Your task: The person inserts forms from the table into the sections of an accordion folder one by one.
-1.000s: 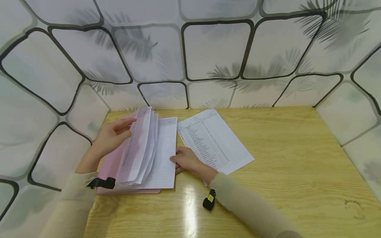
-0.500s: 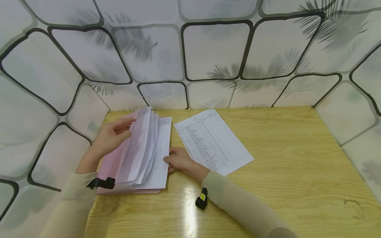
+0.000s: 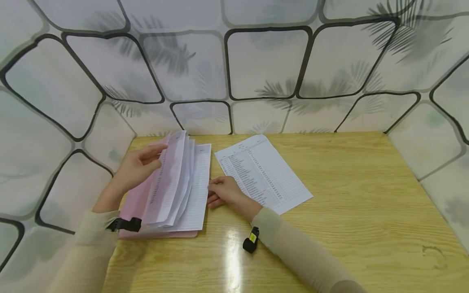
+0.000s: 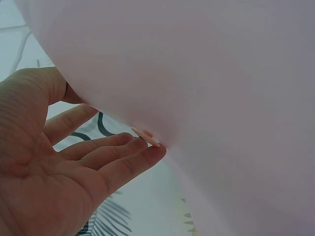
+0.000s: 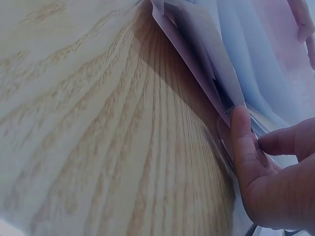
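At the left of the table lies an open pink folder with several white pages standing partly raised. My left hand pinches the edge of its lifted pink cover; in the left wrist view the thumb goes behind the cover and the fingertips meet a small round button. A printed sheet lies at the folder's right side. My right hand touches that side's edge with extended fingers. Whether they reach beneath the sheet is hard to tell.
A loose printed list lies aslant on the wooden table, just beyond my right forearm. Patterned walls enclose the table at the back and both sides. A black strap hangs at each wrist.
The sheet under my right hand slid left into the folder, away from the loose list. Since then my right hand has eased back slightly rightward. My left hand has stayed put.
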`<state>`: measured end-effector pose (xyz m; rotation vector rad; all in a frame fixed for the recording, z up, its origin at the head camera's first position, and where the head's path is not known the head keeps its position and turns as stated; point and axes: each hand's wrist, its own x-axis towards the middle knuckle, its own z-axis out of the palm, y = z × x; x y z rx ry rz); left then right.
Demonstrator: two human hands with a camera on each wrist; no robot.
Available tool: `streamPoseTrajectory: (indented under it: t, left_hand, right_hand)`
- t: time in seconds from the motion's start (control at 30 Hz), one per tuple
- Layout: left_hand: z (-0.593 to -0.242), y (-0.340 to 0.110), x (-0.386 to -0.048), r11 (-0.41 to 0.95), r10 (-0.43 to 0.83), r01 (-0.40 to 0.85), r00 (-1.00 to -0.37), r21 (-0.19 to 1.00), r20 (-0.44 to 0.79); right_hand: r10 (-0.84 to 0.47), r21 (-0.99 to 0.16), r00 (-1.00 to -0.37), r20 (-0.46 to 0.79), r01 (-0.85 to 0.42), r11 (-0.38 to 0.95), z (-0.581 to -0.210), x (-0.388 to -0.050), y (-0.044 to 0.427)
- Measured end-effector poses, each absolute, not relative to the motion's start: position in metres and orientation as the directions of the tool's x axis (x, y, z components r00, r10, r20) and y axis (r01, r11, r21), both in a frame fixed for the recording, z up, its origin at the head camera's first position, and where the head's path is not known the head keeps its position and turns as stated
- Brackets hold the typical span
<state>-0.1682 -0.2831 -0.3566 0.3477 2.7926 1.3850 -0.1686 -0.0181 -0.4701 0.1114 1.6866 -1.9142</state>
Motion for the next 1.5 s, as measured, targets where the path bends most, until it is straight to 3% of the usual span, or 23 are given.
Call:
streamPoseTrajectory:
  t: [1.5]
  left_hand:
    - [-0.358,-0.287,-0.166,0.599,0.182,0.165,-0.981,0.783,0.068]
  right_hand:
    - [-0.383,-0.868,-0.818,-0.428,0.491,-0.078,-0.475,-0.176,-0.063]
